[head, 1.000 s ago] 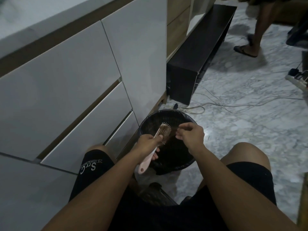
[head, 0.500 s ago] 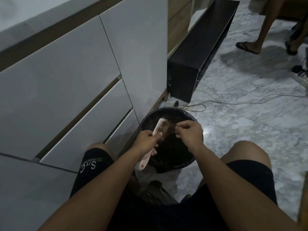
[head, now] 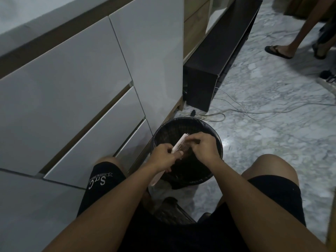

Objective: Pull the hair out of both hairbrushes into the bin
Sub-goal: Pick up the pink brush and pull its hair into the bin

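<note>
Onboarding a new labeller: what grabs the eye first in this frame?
Both hands meet over the black bin at centre: the left hand grips a pink hairbrush while the right hand picks at its bristles. White drawer fronts fill the left; cables trail across the marble floor.

Glossy white cabinet fronts (head: 76,91), polished marble floor (head: 272,135), pink plastic hairbrush (head: 179,145).

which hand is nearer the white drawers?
Left. The left hand grips the hairbrush on the bin's drawer side; the right hand is further over the bin, away from them.
</note>
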Available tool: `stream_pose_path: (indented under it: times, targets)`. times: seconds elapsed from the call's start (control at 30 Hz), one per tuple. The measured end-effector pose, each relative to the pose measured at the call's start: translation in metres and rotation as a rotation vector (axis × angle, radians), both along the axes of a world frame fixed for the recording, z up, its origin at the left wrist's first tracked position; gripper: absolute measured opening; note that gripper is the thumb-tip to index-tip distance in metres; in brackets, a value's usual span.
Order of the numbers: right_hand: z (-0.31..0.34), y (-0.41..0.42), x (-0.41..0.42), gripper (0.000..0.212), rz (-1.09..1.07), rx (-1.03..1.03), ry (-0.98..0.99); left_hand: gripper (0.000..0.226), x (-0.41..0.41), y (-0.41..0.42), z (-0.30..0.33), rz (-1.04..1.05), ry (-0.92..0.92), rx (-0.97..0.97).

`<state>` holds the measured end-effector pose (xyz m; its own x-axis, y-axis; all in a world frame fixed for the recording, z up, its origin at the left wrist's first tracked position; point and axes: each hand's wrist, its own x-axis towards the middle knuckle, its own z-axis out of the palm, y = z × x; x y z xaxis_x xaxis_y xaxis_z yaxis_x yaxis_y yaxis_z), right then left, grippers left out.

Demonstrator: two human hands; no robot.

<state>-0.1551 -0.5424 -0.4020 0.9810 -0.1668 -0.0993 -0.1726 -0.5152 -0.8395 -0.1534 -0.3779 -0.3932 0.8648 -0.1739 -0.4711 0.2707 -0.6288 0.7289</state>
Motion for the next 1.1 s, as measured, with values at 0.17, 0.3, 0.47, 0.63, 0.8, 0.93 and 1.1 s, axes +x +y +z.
stream_pose_path:
  times: [0.17, 0.3, 0.47, 0.63, 0.8, 0.93, 1.1]
  targets:
    - [0.005, -0.005, 0.003, 0.021, -0.207, 0.067, 0.005, 0.028, 0.002, 0.006, -0.002, 0.073, 0.039, -0.034]
    - [0.002, -0.008, 0.006, 0.028, -0.195, 0.173, 0.057, 0.029, 0.003, 0.006, 0.000, 0.139, 0.083, -0.105]
    - [-0.001, 0.004, 0.000, 0.022, 0.021, 0.261, 0.113, 0.025, 0.008, 0.003, 0.009, 0.203, 0.136, -0.191]
    - [-0.005, 0.008, -0.002, 0.043, 0.148, 0.157, 0.080, 0.020, 0.013, 0.004, 0.012, 0.275, 0.183, -0.264]
    - [-0.002, 0.006, -0.003, 0.017, 0.137, 0.120, 0.045, 0.024, 0.013, 0.007, 0.009, 0.280, 0.198, -0.283]
    - [-0.003, 0.002, 0.001, 0.020, -0.025, 0.113, 0.055, 0.027, 0.012, 0.008, 0.007, 0.310, 0.216, -0.295]
    - [-0.007, -0.001, 0.004, 0.026, -0.045, 0.176, 0.085, 0.025, 0.011, 0.007, 0.007, 0.357, 0.233, -0.304]
